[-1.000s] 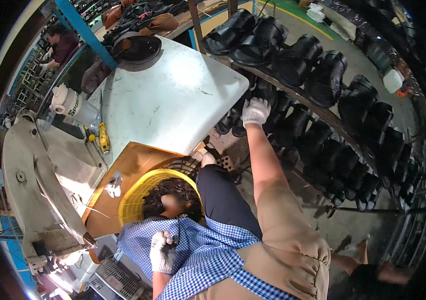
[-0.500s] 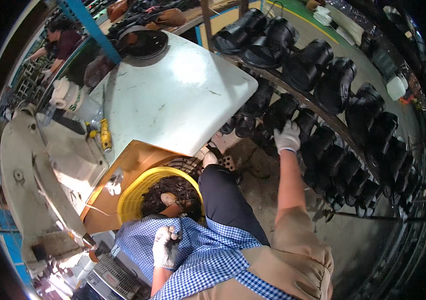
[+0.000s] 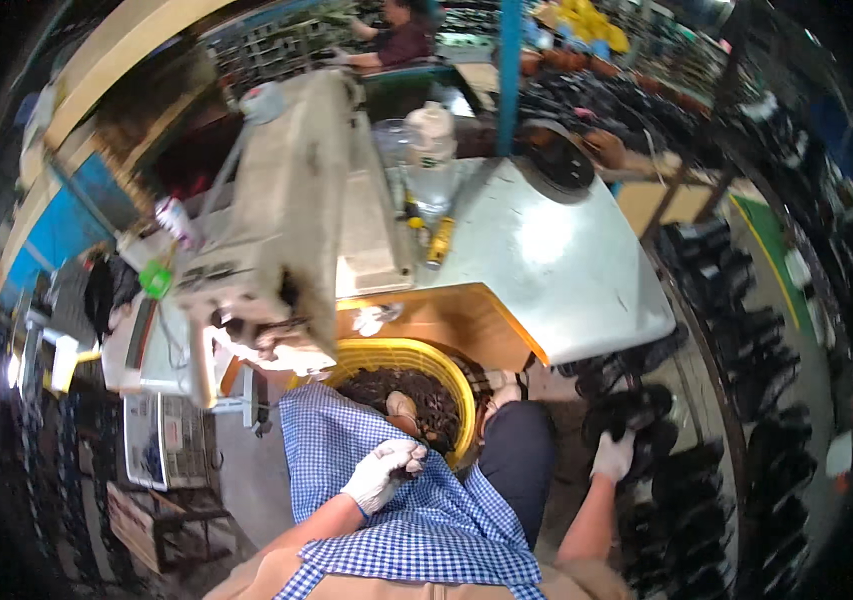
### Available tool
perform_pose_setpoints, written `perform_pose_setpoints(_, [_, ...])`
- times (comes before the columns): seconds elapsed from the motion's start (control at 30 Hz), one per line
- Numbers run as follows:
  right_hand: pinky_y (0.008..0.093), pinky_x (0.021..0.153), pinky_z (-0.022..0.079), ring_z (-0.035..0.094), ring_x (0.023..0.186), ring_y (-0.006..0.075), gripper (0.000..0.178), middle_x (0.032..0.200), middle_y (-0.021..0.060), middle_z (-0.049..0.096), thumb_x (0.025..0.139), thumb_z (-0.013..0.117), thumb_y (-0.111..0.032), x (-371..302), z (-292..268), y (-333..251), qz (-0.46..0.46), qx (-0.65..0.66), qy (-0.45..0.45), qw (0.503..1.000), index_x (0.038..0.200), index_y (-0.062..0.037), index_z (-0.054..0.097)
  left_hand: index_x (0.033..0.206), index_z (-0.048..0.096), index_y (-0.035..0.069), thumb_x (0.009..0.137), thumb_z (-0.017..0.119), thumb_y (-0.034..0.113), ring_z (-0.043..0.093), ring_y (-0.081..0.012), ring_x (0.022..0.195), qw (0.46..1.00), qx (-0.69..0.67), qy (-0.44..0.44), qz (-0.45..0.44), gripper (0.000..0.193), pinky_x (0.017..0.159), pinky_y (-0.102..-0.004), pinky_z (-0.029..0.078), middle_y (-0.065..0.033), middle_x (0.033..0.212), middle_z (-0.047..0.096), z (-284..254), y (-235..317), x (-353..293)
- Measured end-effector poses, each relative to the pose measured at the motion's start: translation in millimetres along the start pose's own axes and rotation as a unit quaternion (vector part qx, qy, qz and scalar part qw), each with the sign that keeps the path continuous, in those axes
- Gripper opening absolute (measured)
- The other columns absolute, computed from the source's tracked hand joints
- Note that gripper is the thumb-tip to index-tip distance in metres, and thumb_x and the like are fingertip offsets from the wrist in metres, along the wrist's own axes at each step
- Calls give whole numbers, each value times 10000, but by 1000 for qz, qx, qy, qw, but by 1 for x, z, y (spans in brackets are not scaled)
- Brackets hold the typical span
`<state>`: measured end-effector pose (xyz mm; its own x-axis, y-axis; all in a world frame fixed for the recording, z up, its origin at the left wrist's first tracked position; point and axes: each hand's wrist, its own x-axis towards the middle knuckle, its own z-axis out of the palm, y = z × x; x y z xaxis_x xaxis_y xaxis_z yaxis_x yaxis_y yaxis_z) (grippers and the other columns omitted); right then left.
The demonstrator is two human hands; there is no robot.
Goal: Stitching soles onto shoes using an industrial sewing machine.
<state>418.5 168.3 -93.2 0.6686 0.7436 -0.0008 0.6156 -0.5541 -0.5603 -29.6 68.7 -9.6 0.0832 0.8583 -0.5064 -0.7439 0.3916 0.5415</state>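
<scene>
The right hand (image 3: pixel 614 456) is blurred against a black shoe (image 3: pixel 639 404), perhaps gripped; a co-worker (image 3: pixel 402 42) is cropped above.

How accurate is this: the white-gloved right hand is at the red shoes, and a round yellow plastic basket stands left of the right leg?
Wrong shoe colour: the head view shows the white-gloved right hand at black shoes; the rest holds.

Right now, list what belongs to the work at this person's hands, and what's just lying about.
At the hands:
Black shoe, at the fingertips of the right hand
Left hand, gloved, above the checked apron; contents unclear

Lying about:
Bottle on the table
Yellow-handled tool beside it
White crate, lower left
</scene>
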Motion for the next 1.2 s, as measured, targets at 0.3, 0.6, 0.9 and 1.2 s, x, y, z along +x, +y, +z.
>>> perform_pose_setpoints(0.3, [384, 1021, 479, 630, 1134, 344, 554, 1274, 275, 623, 916, 643, -92, -112, -71, -48, 23, 230, 163, 959, 1401, 118, 478, 1139, 625, 3, 964, 624, 54, 628, -178, 831, 999, -12, -34, 7, 183, 776, -309, 525, -119, 1073, 698, -8, 13, 5])
perform_pose_setpoints(0.6, [479, 768, 534, 675, 903, 397, 393, 981, 185, 707, 694, 815, -207, -54, -97, -235, -399, 4, 91, 912, 1013, -26, 673, 1123, 633, 29, 968, 621, 84, 694, -148, 774, 995, -80, -60, 5, 165, 866, -388, 601, -129, 1079, 716, -10, 21, -7])
perform_pose_setpoints(0.9, [468, 791, 526, 627, 930, 380, 375, 957, 166, 641, 663, 724, -150, -15, -62, -303, -575, 24, 46, 816, 1011, -55, 623, 1107, 596, 44, 985, 525, 13, 660, -156, 718, 995, -96, 8, 15, 144, 901, -465, 582, -114, 1026, 684, -22, 46, -41])
perform_pose_setpoints(1.2, [355, 926, 551, 688, 1044, 225, 293, 1163, 155, 700, 963, 617, -136, -185, -70, -203, -30, 611, -555, 563, 1220, 3, 609, 1509, 377, 76, 785, 815, 471, 453, -304, 1397, 983, -180, -29, 16, 934, 1157, -492, 424, -137, 1470, 502, -14, 45, -19])
